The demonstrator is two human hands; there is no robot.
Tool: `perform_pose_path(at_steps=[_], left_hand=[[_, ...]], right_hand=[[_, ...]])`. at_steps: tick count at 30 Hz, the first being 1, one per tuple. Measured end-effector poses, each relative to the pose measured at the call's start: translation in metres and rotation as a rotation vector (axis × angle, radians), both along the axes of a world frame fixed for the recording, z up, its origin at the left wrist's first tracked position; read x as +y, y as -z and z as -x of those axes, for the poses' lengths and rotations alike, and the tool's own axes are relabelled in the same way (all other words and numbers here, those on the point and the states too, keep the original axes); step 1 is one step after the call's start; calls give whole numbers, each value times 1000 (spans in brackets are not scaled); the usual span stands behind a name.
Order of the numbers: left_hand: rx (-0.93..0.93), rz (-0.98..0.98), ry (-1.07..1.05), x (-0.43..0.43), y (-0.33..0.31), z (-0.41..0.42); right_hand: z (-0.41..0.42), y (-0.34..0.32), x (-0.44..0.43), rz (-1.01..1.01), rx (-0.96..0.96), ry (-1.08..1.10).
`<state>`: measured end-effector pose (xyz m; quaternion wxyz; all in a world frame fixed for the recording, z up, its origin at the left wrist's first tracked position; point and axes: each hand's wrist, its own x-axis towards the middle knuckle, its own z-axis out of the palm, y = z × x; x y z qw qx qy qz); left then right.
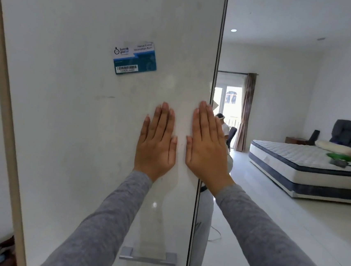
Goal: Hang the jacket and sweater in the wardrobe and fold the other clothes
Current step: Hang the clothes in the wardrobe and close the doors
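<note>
Now I press my left hand (156, 140) and right hand (207, 145) flat, fingers straight, gripping nothing, on the wardrobe door (73, 133), probably to push it; what look like clothes (338, 162) lie on the bed (285, 158)

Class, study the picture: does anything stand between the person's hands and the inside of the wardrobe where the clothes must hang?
Yes. The white wardrobe door stands in the way: the left hand and right hand both press flat against it, above its handle. No jacket or sweater is in either hand.
</note>
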<state>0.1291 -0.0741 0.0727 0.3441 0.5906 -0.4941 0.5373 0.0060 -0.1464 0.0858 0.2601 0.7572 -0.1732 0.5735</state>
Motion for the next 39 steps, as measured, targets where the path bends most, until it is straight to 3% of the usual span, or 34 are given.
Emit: perform_pose_path(at_steps=[18,25,31,39], left_hand=[[101,-368,-143,37,-12,15],[204,-636,-155,72,-39,32],[294,-779,-185,119,-20,44],[447,-760,-92,176,8,72]], right_hand=[[21,-12,33,-291,153,-10],[43,-16,52,-349,283,9],[67,-6,85,-746,517,-32],[102,27,123,-1006,531,-165]])
